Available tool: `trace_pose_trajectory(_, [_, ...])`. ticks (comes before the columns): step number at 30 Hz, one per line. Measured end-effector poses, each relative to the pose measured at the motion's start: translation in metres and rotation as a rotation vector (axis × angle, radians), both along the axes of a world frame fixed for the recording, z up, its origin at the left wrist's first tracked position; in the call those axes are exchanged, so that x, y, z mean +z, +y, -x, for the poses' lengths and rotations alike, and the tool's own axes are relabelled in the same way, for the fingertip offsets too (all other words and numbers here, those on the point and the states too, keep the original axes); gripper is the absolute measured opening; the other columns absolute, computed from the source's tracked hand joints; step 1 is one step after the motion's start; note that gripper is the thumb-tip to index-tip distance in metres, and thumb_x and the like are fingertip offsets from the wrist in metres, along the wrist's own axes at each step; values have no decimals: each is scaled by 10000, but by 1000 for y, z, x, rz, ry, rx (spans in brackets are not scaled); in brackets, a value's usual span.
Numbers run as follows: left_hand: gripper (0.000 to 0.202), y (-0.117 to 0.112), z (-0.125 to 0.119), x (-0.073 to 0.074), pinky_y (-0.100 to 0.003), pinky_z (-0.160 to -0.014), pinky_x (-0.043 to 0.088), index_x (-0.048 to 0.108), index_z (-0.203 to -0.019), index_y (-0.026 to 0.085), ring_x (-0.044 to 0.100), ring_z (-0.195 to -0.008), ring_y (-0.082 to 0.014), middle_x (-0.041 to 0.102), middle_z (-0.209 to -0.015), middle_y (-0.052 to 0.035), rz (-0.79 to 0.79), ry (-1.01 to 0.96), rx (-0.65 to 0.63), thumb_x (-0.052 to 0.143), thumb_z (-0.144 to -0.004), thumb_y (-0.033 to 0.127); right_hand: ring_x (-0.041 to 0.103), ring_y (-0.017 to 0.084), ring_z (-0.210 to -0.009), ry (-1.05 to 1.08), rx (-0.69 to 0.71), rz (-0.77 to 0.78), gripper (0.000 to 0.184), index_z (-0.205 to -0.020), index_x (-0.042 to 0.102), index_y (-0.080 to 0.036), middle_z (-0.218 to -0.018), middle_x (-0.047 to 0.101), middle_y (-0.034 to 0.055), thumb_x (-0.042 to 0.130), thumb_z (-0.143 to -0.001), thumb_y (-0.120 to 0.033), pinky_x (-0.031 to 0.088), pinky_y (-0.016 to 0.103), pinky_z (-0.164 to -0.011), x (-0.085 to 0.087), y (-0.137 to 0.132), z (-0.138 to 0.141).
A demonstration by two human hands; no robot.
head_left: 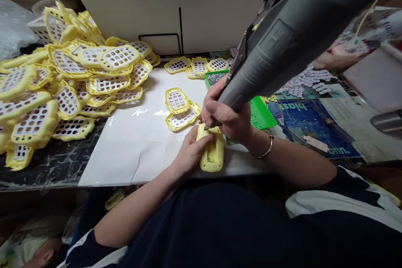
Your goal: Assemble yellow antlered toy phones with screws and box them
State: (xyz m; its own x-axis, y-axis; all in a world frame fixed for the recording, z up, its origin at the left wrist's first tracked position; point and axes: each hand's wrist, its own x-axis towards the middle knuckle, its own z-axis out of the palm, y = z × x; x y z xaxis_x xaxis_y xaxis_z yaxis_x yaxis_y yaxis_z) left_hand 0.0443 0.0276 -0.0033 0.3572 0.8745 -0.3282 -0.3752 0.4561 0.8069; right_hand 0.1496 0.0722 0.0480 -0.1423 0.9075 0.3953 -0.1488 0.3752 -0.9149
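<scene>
My left hand (192,149) grips a yellow plastic toy phone casing (213,161) by its left side, thumb across its back. The casing lies back up near the table's front edge, showing a long open recess and screw holes at its corners. In my right hand (230,117) is a large grey electric screwdriver (270,46), slanting up to the right. Its tip meets the upper end of the casing, partly hidden by my fingers. Just beyond my left hand, two yellow shells with white perforated inserts (176,100) overlap on a white sheet (138,134).
A big heap of similar yellow shells (34,121) covers the left. Behind my right hand stand a green tray of small metal screws (216,76) and a green perforated tray (262,113). A white carton (163,12) blocks the back. Small white parts (309,79) lie scattered right.
</scene>
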Motion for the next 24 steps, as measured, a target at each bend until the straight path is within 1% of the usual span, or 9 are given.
trace_pose_trajectory(3, [380, -1, -1, 6, -283, -700, 505, 586, -1022, 184, 643, -744, -173, 682, -846, -7, 13, 1, 17, 723, -680, 279, 442, 76, -401, 118, 133, -78, 323, -917, 490, -258, -557, 479, -100, 704, -719, -396, 391, 250, -396, 19, -3, -7])
trace_pose_trajectory(4, [393, -1, -1, 8, -281, -684, 511, 585, -1030, 182, 645, -724, -169, 686, -846, -9, 32, -3, 31, 728, -675, 269, 444, 75, -398, 151, 147, -119, 323, -948, 506, -258, -556, 491, -105, 712, -722, -360, 389, 248, -397, 27, -3, -11])
trace_pose_trajectory(6, [408, -1, 0, 13, -283, -658, 525, 587, -1043, 182, 650, -687, -164, 694, -847, -11, 83, -31, 74, 733, -667, 239, 461, 77, -415, 216, 61, -209, 306, -978, 529, -252, -567, 515, -104, 712, -736, -295, 405, 252, -425, 40, 4, -19])
trace_pose_trajectory(8, [420, 0, 2, 17, -295, -680, 544, 595, -1058, 187, 664, -695, -167, 703, -866, -14, 146, -97, 118, 729, -661, 206, 487, 82, -443, 253, -120, -282, 287, -969, 536, -239, -560, 522, -101, 710, -742, -270, 436, 257, -473, 44, 21, -28])
trace_pose_trajectory(10, [446, 1, 5, 18, -317, -738, 557, 605, -1079, 182, 680, -733, -183, 715, -882, -28, 224, -178, 142, 722, -648, 186, 499, 88, -443, 242, -258, -294, 347, -952, 530, -231, -517, 500, -109, 744, -696, -327, 446, 253, -474, 36, 45, -36])
trace_pose_trajectory(11, [454, 2, 6, 18, -332, -762, 560, 611, -1088, 173, 687, -757, -198, 721, -889, -43, 264, -214, 140, 716, -646, 189, 483, 86, -416, 221, -291, -262, 395, -934, 519, -234, -501, 481, -118, 763, -657, -374, 434, 252, -445, 29, 57, -40])
trace_pose_trajectory(15, [404, 4, 9, 18, -370, -809, 566, 637, -1086, 133, 694, -894, -257, 725, -1014, -120, 341, -336, 98, 672, -698, 242, 445, 80, -396, 173, -348, -162, 385, -915, 500, -249, -518, 449, -119, 734, -668, -430, 411, 261, -432, -2, 89, -48])
trace_pose_trajectory(19, [388, 3, 8, 19, -399, -868, 553, 616, -1153, 136, 675, -995, -278, 708, -1084, -137, 351, -428, 104, 601, -782, 249, 441, 101, -414, 123, -323, -143, 405, -933, 492, -260, -501, 423, -115, 724, -673, -464, 423, 286, -473, -14, 94, -46])
trace_pose_trajectory(24, [435, 3, 7, 19, -417, -848, 562, 561, -1245, 131, 685, -964, -279, 709, -1062, -148, 378, -460, 141, 542, -818, 207, 442, 99, -417, 144, -309, -99, 432, -919, 499, -243, -523, 429, -103, 747, -645, -467, 398, 284, -462, -17, 94, -45])
